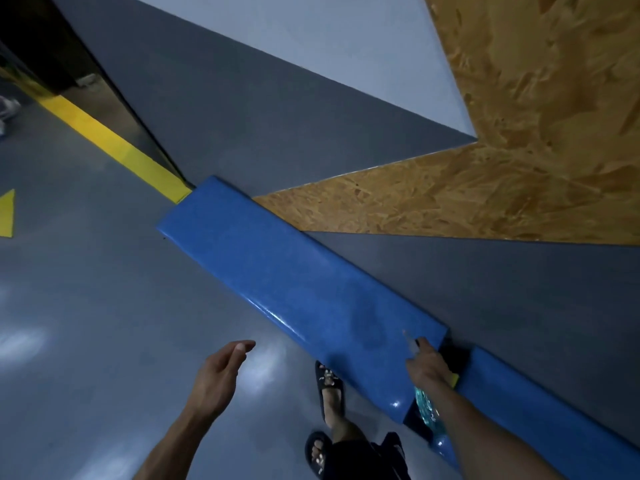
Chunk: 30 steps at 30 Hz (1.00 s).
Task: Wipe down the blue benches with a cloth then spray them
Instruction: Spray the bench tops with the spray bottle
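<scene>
Two blue benches [277,271] line the wall; the right hand [427,363], at the near bench's right end, grips a spray bottle [424,407], while the left hand [221,372] hangs open, fingers released, above the floor [86,323]

Near table [277,268]: against the wall [242,109], floor [86,323] to its left.
Second table [526,403]: end-on beside the first, further right.
Bottle [425,408]: in the gap between tables.
Feet [330,393]: on floor, beside near table.
</scene>
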Each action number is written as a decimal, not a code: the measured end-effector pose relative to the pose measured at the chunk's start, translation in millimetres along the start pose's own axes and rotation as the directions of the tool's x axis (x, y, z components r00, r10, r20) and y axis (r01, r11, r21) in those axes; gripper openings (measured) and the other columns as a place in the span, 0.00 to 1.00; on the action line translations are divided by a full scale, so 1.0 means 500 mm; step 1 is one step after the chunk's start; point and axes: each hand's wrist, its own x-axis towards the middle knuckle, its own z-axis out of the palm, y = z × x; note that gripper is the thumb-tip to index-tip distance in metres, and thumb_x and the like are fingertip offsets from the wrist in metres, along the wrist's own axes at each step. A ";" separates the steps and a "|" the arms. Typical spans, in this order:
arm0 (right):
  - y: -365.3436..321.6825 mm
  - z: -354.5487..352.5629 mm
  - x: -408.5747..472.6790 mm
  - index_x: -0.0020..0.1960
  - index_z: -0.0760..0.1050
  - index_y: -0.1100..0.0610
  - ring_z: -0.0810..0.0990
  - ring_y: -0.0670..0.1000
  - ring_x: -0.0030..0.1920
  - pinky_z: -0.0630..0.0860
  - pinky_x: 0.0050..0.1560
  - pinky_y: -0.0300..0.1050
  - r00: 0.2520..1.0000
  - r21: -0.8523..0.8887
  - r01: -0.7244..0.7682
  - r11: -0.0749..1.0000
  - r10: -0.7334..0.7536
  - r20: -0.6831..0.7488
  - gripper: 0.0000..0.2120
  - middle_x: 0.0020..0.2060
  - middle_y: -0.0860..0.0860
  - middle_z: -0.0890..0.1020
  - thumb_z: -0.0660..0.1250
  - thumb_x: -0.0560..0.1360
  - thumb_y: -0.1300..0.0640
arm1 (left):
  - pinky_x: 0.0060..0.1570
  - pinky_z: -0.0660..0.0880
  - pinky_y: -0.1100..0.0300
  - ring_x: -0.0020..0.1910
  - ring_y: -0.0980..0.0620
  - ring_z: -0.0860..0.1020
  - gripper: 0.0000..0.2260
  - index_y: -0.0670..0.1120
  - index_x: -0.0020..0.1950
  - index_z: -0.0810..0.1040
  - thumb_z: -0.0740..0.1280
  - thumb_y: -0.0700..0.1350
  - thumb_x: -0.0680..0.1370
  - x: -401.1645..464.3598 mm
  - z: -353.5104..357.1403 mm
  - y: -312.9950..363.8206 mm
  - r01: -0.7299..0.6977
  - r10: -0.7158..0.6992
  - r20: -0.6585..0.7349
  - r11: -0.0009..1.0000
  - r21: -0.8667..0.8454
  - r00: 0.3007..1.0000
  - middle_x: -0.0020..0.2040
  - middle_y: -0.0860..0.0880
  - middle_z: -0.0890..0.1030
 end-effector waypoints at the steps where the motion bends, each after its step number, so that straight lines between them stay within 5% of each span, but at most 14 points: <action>1: -0.006 -0.011 0.011 0.50 0.63 0.51 0.79 0.55 0.49 0.73 0.41 0.42 1.000 -0.015 -0.017 1.000 0.017 -0.001 0.08 0.54 0.53 0.78 0.62 0.75 0.57 | 0.57 0.77 0.52 0.55 0.62 0.80 0.24 0.59 0.55 0.82 0.57 0.70 0.71 0.015 -0.001 0.009 -0.006 0.006 0.006 1.000 0.003 1.000 0.53 0.67 0.81; 7: -0.044 -0.009 0.030 0.54 0.66 0.51 0.78 0.53 0.47 0.77 0.46 0.48 0.991 -0.035 0.117 0.993 -0.114 0.070 0.10 0.52 0.49 0.76 0.60 0.74 0.59 | 0.58 0.77 0.50 0.56 0.60 0.80 0.24 0.60 0.55 0.81 0.56 0.71 0.72 0.099 -0.003 0.062 -0.024 0.023 0.026 0.999 0.041 0.999 0.55 0.63 0.82; 15: -0.154 0.099 -0.011 0.56 0.68 0.50 0.78 0.56 0.59 0.73 0.54 0.46 0.935 -0.172 0.293 0.940 -0.244 0.258 0.11 0.58 0.51 0.78 0.62 0.73 0.55 | 0.61 0.76 0.49 0.58 0.59 0.79 0.27 0.57 0.58 0.81 0.57 0.72 0.72 0.148 -0.025 0.080 -0.021 0.021 -0.010 0.999 0.032 1.000 0.57 0.60 0.82; 24: -0.232 0.020 0.105 0.54 0.65 0.50 0.79 0.55 0.49 0.78 0.47 0.50 0.982 -0.019 0.164 0.986 -0.162 0.094 0.10 0.52 0.51 0.77 0.62 0.74 0.56 | 0.63 0.75 0.47 0.59 0.58 0.79 0.21 0.62 0.57 0.79 0.58 0.70 0.72 0.185 -0.075 0.078 0.013 -0.012 -0.020 1.000 0.015 1.000 0.57 0.61 0.82; 30: -0.281 -0.037 0.143 0.52 0.63 0.50 0.78 0.54 0.50 0.67 0.37 0.44 0.993 -0.197 0.120 0.973 -0.116 0.032 0.06 0.54 0.48 0.76 0.60 0.77 0.55 | 0.62 0.75 0.47 0.59 0.58 0.79 0.23 0.59 0.57 0.81 0.58 0.70 0.73 0.227 -0.118 0.081 0.006 -0.006 0.000 1.000 0.002 1.000 0.57 0.62 0.82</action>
